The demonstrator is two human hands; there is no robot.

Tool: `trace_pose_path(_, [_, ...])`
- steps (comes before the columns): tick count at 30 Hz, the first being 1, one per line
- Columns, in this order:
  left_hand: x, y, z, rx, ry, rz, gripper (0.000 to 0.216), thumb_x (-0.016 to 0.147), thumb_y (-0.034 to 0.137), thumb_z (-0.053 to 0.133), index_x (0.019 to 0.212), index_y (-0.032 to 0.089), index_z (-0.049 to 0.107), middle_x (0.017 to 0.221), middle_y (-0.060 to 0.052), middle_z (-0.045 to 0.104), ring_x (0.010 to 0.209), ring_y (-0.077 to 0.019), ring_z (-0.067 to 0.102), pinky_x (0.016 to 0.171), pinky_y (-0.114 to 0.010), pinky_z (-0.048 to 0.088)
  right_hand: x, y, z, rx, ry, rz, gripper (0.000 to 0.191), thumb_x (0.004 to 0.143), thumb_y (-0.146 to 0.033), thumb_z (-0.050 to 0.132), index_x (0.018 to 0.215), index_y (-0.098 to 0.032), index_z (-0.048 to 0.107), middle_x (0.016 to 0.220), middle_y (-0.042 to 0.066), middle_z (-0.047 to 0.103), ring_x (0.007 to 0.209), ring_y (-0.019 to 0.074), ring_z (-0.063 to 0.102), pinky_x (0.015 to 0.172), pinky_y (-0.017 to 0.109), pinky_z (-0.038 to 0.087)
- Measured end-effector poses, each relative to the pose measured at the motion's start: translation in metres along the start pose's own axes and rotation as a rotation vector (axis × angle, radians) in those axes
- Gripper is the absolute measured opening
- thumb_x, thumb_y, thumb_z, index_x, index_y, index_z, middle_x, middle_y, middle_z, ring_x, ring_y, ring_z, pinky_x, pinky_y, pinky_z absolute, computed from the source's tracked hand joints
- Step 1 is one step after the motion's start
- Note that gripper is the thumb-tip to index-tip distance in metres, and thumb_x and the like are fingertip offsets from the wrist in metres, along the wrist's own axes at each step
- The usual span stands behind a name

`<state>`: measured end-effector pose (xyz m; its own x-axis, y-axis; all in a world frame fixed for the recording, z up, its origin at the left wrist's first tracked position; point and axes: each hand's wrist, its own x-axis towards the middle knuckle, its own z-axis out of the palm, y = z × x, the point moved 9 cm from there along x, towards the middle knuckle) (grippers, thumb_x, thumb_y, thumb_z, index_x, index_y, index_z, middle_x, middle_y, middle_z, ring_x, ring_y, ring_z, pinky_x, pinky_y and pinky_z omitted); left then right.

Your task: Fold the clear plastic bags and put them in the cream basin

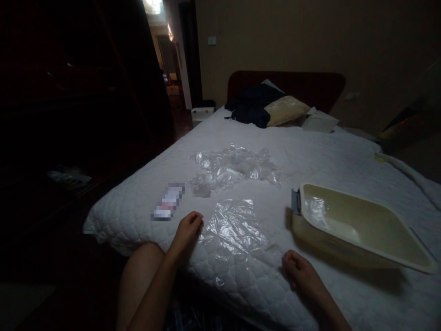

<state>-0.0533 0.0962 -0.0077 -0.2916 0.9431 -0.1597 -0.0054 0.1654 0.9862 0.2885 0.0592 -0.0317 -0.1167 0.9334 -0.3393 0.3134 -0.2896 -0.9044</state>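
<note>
A clear plastic bag (237, 230) lies flat on the white quilted mattress (337, 151) in front of me. My left hand (188, 230) is closed in a pinch at the bag's left edge. My right hand (299, 271) is curled shut at the bag's lower right corner, fingers pressed on the plastic. Farther back lies a crumpled pile of clear plastic bags (234, 168). A beige plastic tub (358, 230) sits to the right with a bit of clear plastic inside it.
A small flat rectangular object (168, 201) lies left of the bag. At the head of the bed are a tan pillow (285, 110), dark clothing (253, 105) and a white box (320, 122). The bed's left edge drops to a dark floor; my knee (141, 271) is below it.
</note>
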Motion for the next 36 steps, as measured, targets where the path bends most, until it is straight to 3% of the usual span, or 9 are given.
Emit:
trace_pose_path(4, [0.001,0.001,-0.012,0.229,0.002,0.072,0.033,0.069,0.048,0.052,0.059,0.016,0.052,0.052,0.002,0.050,0.050,-0.0110,0.046,0.046,-0.020,0.033,-0.002,0.003,-0.004,0.067,0.100,0.033,0.040,0.070,-0.060,0.048,0.070,-0.020,0.044,0.049,-0.006,0.044,0.034,0.0056,0.032,0.036,0.020,0.023])
trace_pose_path(8, [0.000,-0.007,-0.015,0.455,-0.075,0.034,0.041,0.069,0.053,0.048,0.051,0.017,0.049,0.046,0.001,0.049,0.046,-0.0123,0.046,0.044,-0.022,0.031,-0.001,-0.002,-0.003,0.122,0.151,0.028,0.053,0.069,-0.056,0.052,0.108,-0.021,0.042,0.053,-0.006,0.047,0.033,0.0067,0.033,0.034,0.020,0.024])
trace_pose_path(10, [-0.002,-0.014,-0.014,0.474,-0.122,-0.040,0.043,0.069,0.056,0.046,0.052,0.017,0.049,0.043,0.001,0.048,0.042,-0.0124,0.046,0.041,-0.022,0.030,0.001,-0.006,0.001,0.106,0.136,-0.001,0.058,0.070,-0.053,0.053,0.116,-0.021,0.038,0.051,-0.008,0.044,0.034,0.0075,0.033,0.034,0.020,0.025])
trace_pose_path(14, [-0.009,-0.030,-0.003,0.431,-0.298,-0.209,0.042,0.069,0.059,0.045,0.060,0.018,0.047,0.038,0.003,0.047,0.031,-0.0114,0.041,0.034,-0.021,0.027,0.007,-0.011,0.001,-0.056,0.115,-0.050,0.039,0.070,-0.050,0.054,0.092,-0.018,0.053,0.049,-0.006,0.040,0.041,0.0098,0.038,0.039,0.022,0.029])
trace_pose_path(18, [-0.013,-0.035,0.003,0.458,-0.417,-0.231,0.033,0.068,0.050,0.050,0.062,0.018,0.046,0.038,0.004,0.048,0.028,-0.0087,0.037,0.031,-0.019,0.024,0.009,-0.024,-0.009,-0.200,0.159,-0.138,0.029,0.071,-0.046,0.053,0.064,-0.017,0.053,0.058,0.000,0.049,0.056,0.0135,0.046,0.051,0.025,0.036])
trace_pose_path(26, [-0.013,-0.031,0.004,0.462,-0.427,-0.184,0.029,0.067,0.045,0.050,0.061,0.017,0.046,0.039,0.005,0.045,0.033,-0.0087,0.039,0.034,-0.019,0.027,0.004,-0.018,-0.016,-0.363,0.130,-0.077,0.033,0.072,-0.049,0.049,0.062,-0.018,0.052,0.056,0.000,0.051,0.054,0.0143,0.046,0.049,0.025,0.035])
trace_pose_path(30, [-0.014,-0.030,0.004,0.470,-0.440,-0.196,0.036,0.067,0.051,0.049,0.058,0.016,0.047,0.040,0.004,0.045,0.035,-0.0085,0.039,0.036,-0.020,0.028,-0.005,-0.044,-0.022,-0.535,0.302,-0.093,0.036,0.074,-0.053,0.046,0.078,-0.018,0.054,0.055,-0.001,0.053,0.052,0.0160,0.050,0.051,0.026,0.036])
trace_pose_path(33, [-0.014,-0.031,0.004,0.444,-0.448,-0.185,0.039,0.068,0.053,0.048,0.058,0.016,0.048,0.042,0.003,0.046,0.036,-0.0082,0.039,0.036,-0.020,0.027,-0.014,-0.085,0.003,-0.629,0.352,-0.218,0.034,0.079,-0.051,0.041,0.083,-0.019,0.054,0.058,0.000,0.054,0.054,0.0161,0.052,0.052,0.027,0.037])
trace_pose_path(36, [-0.014,-0.031,0.004,0.415,-0.444,-0.191,0.037,0.069,0.051,0.047,0.056,0.016,0.048,0.042,0.004,0.045,0.036,-0.0079,0.038,0.037,-0.020,0.027,-0.021,-0.126,0.066,-0.617,0.153,-0.472,0.026,0.083,-0.042,0.041,0.082,-0.020,0.054,0.073,0.003,0.059,0.064,0.0152,0.055,0.060,0.026,0.041])
